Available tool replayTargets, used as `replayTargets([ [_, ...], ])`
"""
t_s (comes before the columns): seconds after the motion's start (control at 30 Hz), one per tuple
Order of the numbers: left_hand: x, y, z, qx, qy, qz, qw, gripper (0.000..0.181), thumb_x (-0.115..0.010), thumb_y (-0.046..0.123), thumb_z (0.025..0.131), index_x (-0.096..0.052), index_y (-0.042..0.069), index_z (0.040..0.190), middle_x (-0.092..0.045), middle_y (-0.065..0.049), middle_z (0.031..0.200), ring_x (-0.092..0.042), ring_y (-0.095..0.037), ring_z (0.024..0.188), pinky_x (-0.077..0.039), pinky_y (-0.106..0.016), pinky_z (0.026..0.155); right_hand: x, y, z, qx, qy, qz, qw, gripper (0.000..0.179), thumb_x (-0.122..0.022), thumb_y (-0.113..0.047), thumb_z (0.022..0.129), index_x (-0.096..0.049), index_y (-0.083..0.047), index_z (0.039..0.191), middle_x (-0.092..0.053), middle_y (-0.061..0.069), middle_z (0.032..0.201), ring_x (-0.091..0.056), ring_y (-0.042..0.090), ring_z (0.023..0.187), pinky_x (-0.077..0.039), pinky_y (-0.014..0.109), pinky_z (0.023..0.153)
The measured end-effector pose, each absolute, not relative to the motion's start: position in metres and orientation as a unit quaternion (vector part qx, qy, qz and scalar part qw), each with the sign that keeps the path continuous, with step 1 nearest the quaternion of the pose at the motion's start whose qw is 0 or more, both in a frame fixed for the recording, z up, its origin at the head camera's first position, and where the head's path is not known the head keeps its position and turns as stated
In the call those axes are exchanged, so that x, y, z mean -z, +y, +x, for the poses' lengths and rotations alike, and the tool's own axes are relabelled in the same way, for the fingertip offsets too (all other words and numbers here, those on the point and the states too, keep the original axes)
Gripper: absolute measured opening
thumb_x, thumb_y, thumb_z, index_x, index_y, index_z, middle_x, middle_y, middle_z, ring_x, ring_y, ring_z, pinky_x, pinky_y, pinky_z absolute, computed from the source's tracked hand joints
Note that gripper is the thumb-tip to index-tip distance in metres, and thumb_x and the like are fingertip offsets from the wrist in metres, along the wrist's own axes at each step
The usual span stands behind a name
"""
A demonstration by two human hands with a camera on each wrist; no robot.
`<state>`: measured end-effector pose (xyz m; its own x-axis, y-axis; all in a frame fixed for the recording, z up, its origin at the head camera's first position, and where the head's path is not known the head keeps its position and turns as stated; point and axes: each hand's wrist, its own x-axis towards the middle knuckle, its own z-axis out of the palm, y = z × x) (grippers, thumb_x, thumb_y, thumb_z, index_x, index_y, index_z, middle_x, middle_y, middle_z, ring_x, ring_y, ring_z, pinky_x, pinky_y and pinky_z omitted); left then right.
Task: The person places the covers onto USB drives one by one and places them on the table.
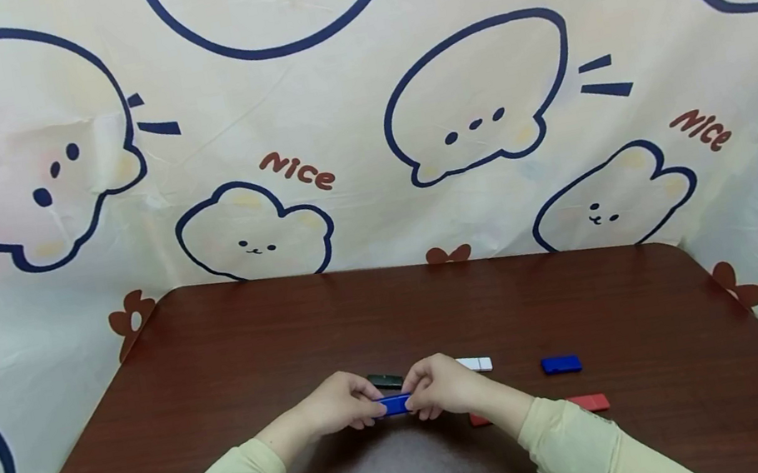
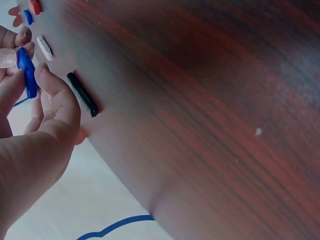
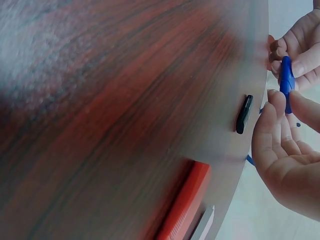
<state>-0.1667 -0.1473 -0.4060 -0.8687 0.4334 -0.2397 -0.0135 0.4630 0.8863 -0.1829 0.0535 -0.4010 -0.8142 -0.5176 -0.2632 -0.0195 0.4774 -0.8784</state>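
Note:
Held between both hands in the head view is a slim blue plastic stick. My left hand pinches its left end between thumb and fingers, and my right hand pinches the other end. A line across the blue stick shows in the right wrist view; its exact kind is unclear. Just beyond the hands a black stick lies on the table. Partly behind the right hand is a white stick with a seam near one end.
To the right lies another blue piece on the brown table. Red plastic shows on both sides of the right forearm, which hides the part between. A patterned cloth hangs behind the table and along its sides.

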Motion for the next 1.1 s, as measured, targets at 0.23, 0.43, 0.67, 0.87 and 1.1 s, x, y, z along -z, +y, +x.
replayTargets([
  [0.23,0.4053,-0.1473,-0.1672,-0.502,0.827,0.127,0.22,0.019,-0.066,0.009,0.083,-0.067,-0.008,0.092,-0.068,-0.015,0.076,-0.061,-0.009,0.064,-0.054,-0.03,0.062,0.3997,0.0531,-0.1836,0.484,0.821,-0.163,0.257,0.013,-0.066,-0.001,0.081,-0.064,0.007,0.091,-0.068,0.021,0.074,-0.06,0.009,0.056,-0.054,0.028,0.057],
  [0.43,0.4036,-0.1463,-0.1661,-0.503,0.826,0.127,0.222,0.019,-0.066,0.009,0.083,-0.067,-0.008,0.093,-0.068,-0.015,0.077,-0.061,-0.01,0.065,-0.054,-0.031,0.063,0.4002,0.0535,-0.1835,0.486,0.82,-0.16,0.258,0.012,-0.066,-0.001,0.081,-0.064,0.007,0.091,-0.068,0.022,0.075,-0.06,0.009,0.057,-0.054,0.028,0.058],
  [0.67,0.4047,-0.1458,-0.1653,-0.51,0.822,0.126,0.22,0.019,-0.066,0.008,0.083,-0.067,-0.009,0.093,-0.069,-0.016,0.077,-0.061,-0.01,0.064,-0.055,-0.032,0.063,0.3989,0.0531,-0.1827,0.49,0.817,-0.159,0.259,0.012,-0.066,-0.001,0.081,-0.064,0.007,0.09,-0.068,0.021,0.074,-0.06,0.009,0.056,-0.055,0.029,0.058],
  [0.87,0.4051,-0.1468,-0.1656,-0.51,0.822,0.121,0.221,0.018,-0.066,0.008,0.083,-0.067,-0.008,0.092,-0.069,-0.014,0.076,-0.061,-0.008,0.063,-0.054,-0.03,0.062,0.3984,0.0535,-0.1821,0.493,0.814,-0.16,0.261,0.012,-0.066,0.0,0.081,-0.064,0.008,0.091,-0.068,0.021,0.074,-0.06,0.009,0.056,-0.055,0.03,0.059],
  [1.1,0.4048,-0.146,-0.1646,-0.511,0.823,0.118,0.218,0.019,-0.066,0.008,0.083,-0.068,-0.008,0.092,-0.069,-0.014,0.076,-0.06,-0.008,0.063,-0.054,-0.029,0.062,0.4001,0.0535,-0.1831,0.498,0.811,-0.154,0.265,0.01,-0.065,0.001,0.081,-0.064,0.008,0.089,-0.068,0.017,0.071,-0.06,0.009,0.056,-0.055,0.03,0.06],
])
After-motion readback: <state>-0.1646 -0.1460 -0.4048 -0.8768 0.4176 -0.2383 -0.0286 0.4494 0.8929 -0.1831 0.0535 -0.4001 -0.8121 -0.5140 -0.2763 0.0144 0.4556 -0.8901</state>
